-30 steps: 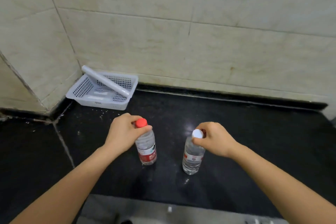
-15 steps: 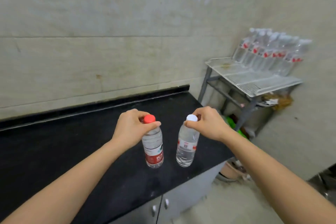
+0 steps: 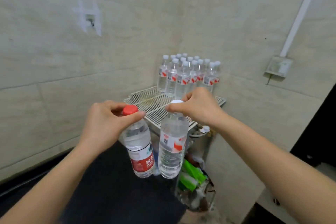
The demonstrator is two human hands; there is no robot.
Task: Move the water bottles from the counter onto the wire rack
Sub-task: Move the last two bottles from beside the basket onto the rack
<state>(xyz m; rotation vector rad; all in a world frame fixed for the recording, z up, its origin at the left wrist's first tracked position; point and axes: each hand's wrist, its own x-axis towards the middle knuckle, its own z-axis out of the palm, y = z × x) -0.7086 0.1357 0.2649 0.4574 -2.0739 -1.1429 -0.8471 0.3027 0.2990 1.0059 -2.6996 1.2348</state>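
Just before the wire rack (image 3: 156, 103), my left hand (image 3: 103, 123) pinches the red-capped bottle (image 3: 140, 143) at its neck, my right hand (image 3: 198, 107) the white-capped bottle (image 3: 171, 149); full, likely heavy and slick

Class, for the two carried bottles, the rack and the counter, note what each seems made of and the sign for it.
The red-capped bottle and the white-capped bottle: likely thin, clear, glossy plastic; see-through, ribbed walls. The rack: probably white-coated metal wire; thin grid, brownish stains. The counter: dark, perhaps stone; finish unclear here.
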